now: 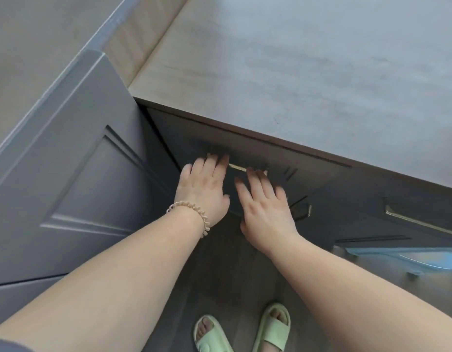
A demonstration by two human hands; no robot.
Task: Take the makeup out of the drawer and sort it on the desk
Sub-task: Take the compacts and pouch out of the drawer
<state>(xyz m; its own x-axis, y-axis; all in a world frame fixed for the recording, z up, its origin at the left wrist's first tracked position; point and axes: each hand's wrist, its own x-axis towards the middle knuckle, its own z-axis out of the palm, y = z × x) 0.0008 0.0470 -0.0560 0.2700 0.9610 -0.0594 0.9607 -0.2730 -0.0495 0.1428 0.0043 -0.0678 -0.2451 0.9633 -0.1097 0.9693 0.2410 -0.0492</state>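
Observation:
A dark grey drawer front (245, 146) sits closed under the edge of the pale wood-grain desk top (308, 72). A slim brass handle (237, 167) runs across the drawer. My left hand (203, 189) lies flat at the handle's left end, fingers spread and fingertips on the bar. My right hand (266, 207) is flat at the handle's right end, fingers reaching the bar. Neither hand holds anything. No makeup is in view; the drawer's inside is hidden.
A grey panelled door (67, 174) stands close on the left. A second drawer with a brass handle (422, 223) is to the right, above a light blue stool (422, 257). My feet in green slippers (245, 331) stand on the dark floor.

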